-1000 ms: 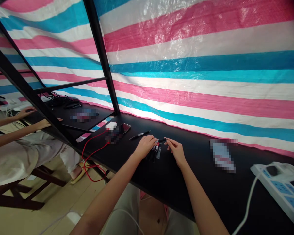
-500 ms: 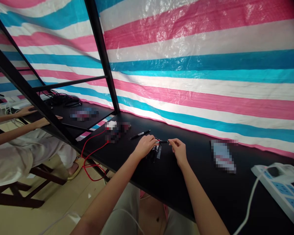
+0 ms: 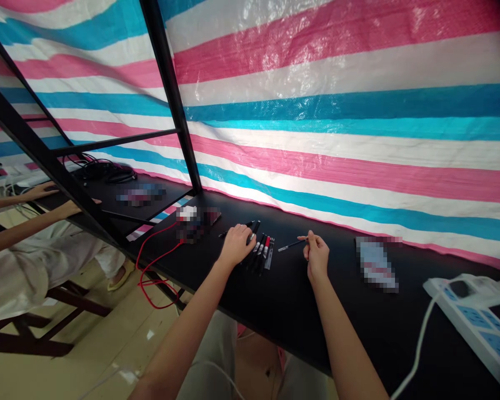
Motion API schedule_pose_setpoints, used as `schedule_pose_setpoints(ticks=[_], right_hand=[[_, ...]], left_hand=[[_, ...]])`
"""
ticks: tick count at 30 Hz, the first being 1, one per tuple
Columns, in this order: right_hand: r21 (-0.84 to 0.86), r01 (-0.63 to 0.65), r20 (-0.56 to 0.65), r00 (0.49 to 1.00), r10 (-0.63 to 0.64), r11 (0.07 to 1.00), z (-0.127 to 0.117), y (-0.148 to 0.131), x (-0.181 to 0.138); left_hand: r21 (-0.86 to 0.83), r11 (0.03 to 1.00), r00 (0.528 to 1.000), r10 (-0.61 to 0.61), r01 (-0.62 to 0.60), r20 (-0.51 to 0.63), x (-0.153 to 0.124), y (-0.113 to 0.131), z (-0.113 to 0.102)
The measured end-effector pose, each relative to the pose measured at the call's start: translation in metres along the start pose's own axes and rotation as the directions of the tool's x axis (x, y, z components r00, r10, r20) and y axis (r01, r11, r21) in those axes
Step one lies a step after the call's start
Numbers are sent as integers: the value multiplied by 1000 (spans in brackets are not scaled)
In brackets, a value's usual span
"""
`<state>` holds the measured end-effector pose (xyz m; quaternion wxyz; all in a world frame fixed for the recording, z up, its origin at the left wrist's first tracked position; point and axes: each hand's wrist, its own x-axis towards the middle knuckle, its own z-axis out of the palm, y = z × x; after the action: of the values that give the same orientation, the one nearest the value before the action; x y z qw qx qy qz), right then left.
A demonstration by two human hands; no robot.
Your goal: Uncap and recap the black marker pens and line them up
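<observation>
My left hand is closed around a dark pen part, whose end sticks out past the fingers; whether it is a cap or a barrel I cannot tell. Between the fingertips of my right hand is a thin dark pen refill, its pale end pointing left over the table. Several pens, one with a red top, lie side by side between the hands, with thin clear pieces at their right. Another black pen lies behind my left hand, which partly covers it.
On the black table are a blurred-out packet and a white power strip at right. A red cable hangs off the left edge by blurred items. Beyond the black metal frame, another person's hands rest on a table.
My hands have drawn apart: the black pen they held between them is in two parts, the refill in my right hand. My left hand has moved left, uncovering the row of pens.
</observation>
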<state>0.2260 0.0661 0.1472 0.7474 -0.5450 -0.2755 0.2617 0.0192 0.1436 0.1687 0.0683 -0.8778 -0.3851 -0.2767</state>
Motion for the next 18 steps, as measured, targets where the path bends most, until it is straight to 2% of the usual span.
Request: schedule_pose_setpoints(ticks=[4,7,13,18], right_hand=[[119,-210,202,962,184,970,1,2,1],[124,-278,258,936,240,952,2,3,1],[37,-211,304,933,191,977,4,3,-2],[-121,-88,228,967,114,989,6,10,-3]], left_hand=[[-98,995,998,-28,34,61,1,0,3],[-133,988,992,-60,75,115,1,-3,7],[-93,990,973,-80,102,217,-2,-7,15],[-112,990,965,-60,91,256,-3,-8,15]])
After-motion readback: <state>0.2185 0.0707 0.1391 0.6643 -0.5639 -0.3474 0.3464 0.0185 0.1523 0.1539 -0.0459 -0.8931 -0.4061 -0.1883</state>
